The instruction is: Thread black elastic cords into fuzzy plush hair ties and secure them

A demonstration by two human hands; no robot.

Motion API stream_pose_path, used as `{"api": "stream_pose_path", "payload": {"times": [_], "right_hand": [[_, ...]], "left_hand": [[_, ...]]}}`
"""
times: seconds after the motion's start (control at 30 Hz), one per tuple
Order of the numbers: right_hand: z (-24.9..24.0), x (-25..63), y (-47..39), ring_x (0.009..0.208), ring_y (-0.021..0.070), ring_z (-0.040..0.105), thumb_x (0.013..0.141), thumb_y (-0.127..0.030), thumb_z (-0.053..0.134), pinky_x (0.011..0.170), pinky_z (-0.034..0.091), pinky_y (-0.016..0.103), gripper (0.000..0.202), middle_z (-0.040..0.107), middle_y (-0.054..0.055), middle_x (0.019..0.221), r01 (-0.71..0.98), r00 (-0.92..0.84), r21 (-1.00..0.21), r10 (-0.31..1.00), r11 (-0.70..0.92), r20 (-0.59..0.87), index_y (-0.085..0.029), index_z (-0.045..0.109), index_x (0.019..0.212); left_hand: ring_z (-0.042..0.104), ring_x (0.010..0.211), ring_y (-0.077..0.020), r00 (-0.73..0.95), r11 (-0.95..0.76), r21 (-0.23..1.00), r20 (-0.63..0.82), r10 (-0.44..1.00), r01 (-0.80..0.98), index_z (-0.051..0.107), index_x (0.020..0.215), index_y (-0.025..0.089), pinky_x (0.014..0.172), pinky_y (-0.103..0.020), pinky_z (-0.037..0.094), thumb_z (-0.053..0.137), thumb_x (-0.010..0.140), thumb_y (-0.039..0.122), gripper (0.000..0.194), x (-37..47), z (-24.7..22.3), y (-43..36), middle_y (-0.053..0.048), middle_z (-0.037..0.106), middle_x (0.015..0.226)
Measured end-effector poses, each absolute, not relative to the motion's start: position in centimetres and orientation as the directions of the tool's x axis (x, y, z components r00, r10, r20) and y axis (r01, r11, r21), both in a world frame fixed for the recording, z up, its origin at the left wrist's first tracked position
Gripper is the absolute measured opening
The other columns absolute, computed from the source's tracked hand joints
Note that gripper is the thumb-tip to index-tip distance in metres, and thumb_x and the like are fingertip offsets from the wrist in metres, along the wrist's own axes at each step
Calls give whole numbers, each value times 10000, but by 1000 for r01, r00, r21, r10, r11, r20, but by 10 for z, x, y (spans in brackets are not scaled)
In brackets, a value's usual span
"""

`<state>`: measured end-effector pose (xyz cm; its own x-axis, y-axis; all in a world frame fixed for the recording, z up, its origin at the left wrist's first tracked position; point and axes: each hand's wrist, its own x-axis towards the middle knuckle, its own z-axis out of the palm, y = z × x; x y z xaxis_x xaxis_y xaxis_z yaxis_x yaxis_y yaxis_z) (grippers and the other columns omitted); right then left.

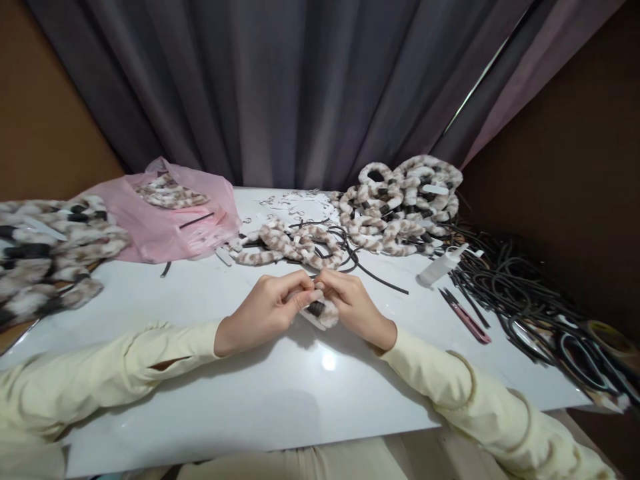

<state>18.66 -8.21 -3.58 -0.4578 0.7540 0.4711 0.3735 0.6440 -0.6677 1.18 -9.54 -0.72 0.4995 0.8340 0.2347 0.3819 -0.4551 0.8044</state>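
My left hand (277,302) and my right hand (356,303) meet over the middle of the white table. Between them is a small fluffy ring (329,315) in white and brown with a black wrapped section, partly hidden by my fingers. My left thumb and forefinger are pinched together at its upper part. The fingers of my right hand are closed on its right side, and what its fingertips pinch is too small to make out. A white strip sticks out below the ring. Just beyond my hands lie more fluffy rings (267,241) and loose black cords (383,283).
A pink plastic bag (165,233) holding plush pieces lies at the back left, beside a fluffy pile (30,260). Another ring pile (400,200) stands back right. Rightward are a squeeze bottle (440,268), pink-handled scissors (466,317) and tangled black cords (505,280). Small metal rings (285,200) lie far back.
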Motion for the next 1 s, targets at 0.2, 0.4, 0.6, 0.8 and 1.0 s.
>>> {"api": "stream_pose_path", "payload": {"times": [0.2, 0.4, 0.6, 0.8, 1.0], "right_hand": [[-38, 187, -78, 588, 100, 384, 840, -201, 424, 568, 299, 213, 223, 416, -31, 619, 331, -514, -736, 767, 591, 385, -191, 360, 626], [-32, 197, -72, 520, 81, 323, 885, -433, 401, 511, 257, 214, 375, 363, -50, 563, 261, -565, -919, 819, 295, 102, -170, 413, 618], [-33, 209, -65, 426, 47, 193, 850, -473, 498, 430, 138, 210, 443, 290, -78, 476, 127, -726, -981, 659, -149, -195, -155, 415, 553], [-35, 210, -59, 360, 23, 182, 812, -537, 522, 351, 120, 167, 430, 352, -84, 451, 79, -657, -925, 678, -373, -329, -143, 491, 642], [-35, 217, -51, 330, 13, 247, 696, -334, 705, 309, 143, 148, 274, 391, -84, 414, -93, -509, -914, 808, -395, -297, -126, 529, 660]], "left_hand": [[367, 468, -74, 500, -454, 783, 216, 839, 424, 535, 725, 181, 487, -191, 291, 470, 855, 311, 196, 13, -8, -97, 53, 500, 559], [395, 484, -75, 508, -419, 790, 162, 846, 447, 534, 735, 183, 493, -181, 297, 499, 840, 317, 174, 13, -9, -92, 55, 532, 572], [387, 488, -75, 584, -486, 755, 170, 794, 440, 541, 739, 188, 509, -184, 302, 489, 836, 264, 134, 12, -15, -96, 54, 503, 569], [460, 536, -90, 541, -328, 870, 87, 837, 369, 537, 735, 187, 522, -186, 339, 534, 813, 321, 155, 13, -13, -90, 43, 540, 593], [314, 340, -38, 464, 58, 972, -161, 871, 228, 477, 793, 199, 338, -162, 213, 575, 782, 424, 246, 9, -15, -75, 43, 573, 590]]}}
